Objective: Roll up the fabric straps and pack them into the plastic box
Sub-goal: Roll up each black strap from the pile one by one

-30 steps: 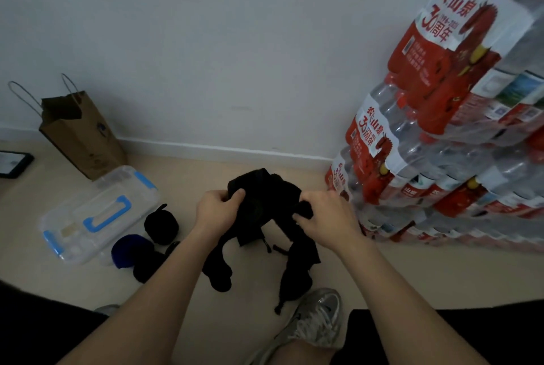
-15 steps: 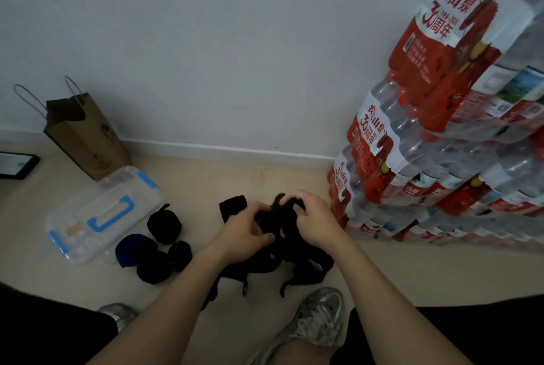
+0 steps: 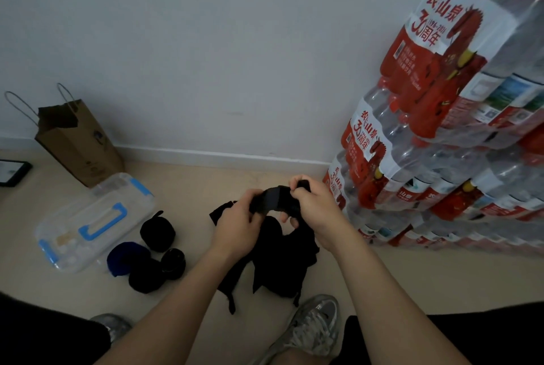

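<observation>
Strap (image 3: 272, 202) was stretched between left hand (image 3: 238, 227) and right hand (image 3: 312, 205), both pinching it above the floor (image 3: 191, 188), tail dangling, roll barely begun; four rolls (image 3: 148, 252) sat beside the closed box (image 3: 91, 219), none visibly packed.

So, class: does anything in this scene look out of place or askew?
Nothing is spilled or damaged. The stacked water bottle packs appear to lean, perhaps only wide-lens distortion. The plastic box is still shut, with rolled straps waiting on the floor beside it.
</observation>
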`<act>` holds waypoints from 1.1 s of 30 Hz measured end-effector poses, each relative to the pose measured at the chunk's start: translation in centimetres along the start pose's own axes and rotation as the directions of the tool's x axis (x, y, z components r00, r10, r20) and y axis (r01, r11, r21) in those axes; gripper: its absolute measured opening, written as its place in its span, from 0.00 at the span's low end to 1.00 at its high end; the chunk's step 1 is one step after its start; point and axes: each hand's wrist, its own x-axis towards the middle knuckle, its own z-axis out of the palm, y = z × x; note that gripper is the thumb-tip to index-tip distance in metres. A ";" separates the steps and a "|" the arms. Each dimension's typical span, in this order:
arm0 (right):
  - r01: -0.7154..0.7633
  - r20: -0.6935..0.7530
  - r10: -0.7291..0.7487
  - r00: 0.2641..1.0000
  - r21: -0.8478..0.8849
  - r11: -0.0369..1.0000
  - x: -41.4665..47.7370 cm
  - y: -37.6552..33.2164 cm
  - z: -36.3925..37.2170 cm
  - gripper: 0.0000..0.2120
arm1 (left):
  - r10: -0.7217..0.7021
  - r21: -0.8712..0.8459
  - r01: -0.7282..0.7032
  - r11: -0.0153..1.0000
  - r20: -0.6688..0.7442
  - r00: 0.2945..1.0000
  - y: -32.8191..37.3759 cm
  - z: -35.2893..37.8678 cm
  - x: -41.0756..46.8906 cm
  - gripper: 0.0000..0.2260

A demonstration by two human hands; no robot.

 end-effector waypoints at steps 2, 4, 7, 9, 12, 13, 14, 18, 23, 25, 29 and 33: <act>-0.048 0.005 0.048 0.999 0.053 0.997 0.0 -0.3 -0.2 0.14 | 0.022 0.152 -0.008 0.988 -0.089 0.996 -0.1 -0.3 0.2 0.13; -0.081 -0.050 0.082 0.995 0.029 0.996 0.0 -0.7 -0.1 0.13 | 0.042 0.245 -0.010 0.970 -0.123 0.992 0.0 -0.4 0.5 0.12; -0.065 -0.295 0.105 0.950 0.144 0.987 0.2 -1.7 0.1 0.12 | 0.026 0.336 0.009 0.942 -0.099 0.995 -0.8 -0.4 0.9 0.10; 0.026 -0.427 0.097 0.899 0.274 0.961 0.2 -3.1 -0.4 0.11 | -0.039 0.359 0.063 0.931 -0.074 0.997 -2.0 -0.7 0.9 0.11; 0.139 -0.447 -0.018 0.894 0.239 0.961 -0.1 -4.7 -1.9 0.12 | -0.112 0.263 0.115 0.958 -0.025 0.993 -2.8 -1.0 0.8 0.18; 0.138 -0.409 -0.046 0.912 0.199 0.970 -0.4 -5.1 -2.2 0.12 | -0.153 0.226 0.154 0.962 -0.023 0.988 -2.4 -1.0 0.8 0.19; 0.119 -0.359 -0.056 0.932 0.158 0.980 -0.6 -5.4 -2.3 0.10 | -0.185 0.208 0.186 0.960 -0.025 0.983 -1.9 -1.2 0.9 0.18; 0.114 -0.263 -0.098 0.960 0.047 0.992 -0.7 -5.6 -1.7 0.11 | -0.232 0.055 0.227 0.972 0.106 0.967 1.4 -3.6 1.5 0.22; 0.288 -0.269 -0.341 0.901 -0.218 0.933 -1.4 -7.3 -0.8 0.10 | -0.140 -0.507 0.242 0.827 0.230 0.963 6.8 -8.5 0.8 0.17; 0.313 -0.328 -0.390 0.861 -0.264 0.912 -1.8 -8.4 -0.3 0.07 | -0.117 -0.605 0.224 0.764 0.212 0.970 8.3 -10.0 0.7 0.13; 0.339 -0.387 -0.430 0.815 -0.283 0.897 -2.8 -11.2 0.6 0.07 | -0.072 -0.553 0.110 0.826 0.090 0.993 10.8 -12.5 0.9 0.11; 0.355 -0.225 -0.424 0.877 -0.292 0.888 -4.1 -14.9 1.6 0.06 | -0.001 -0.431 0.025 0.902 0.057 0.998 13.0 -15.5 1.6 0.08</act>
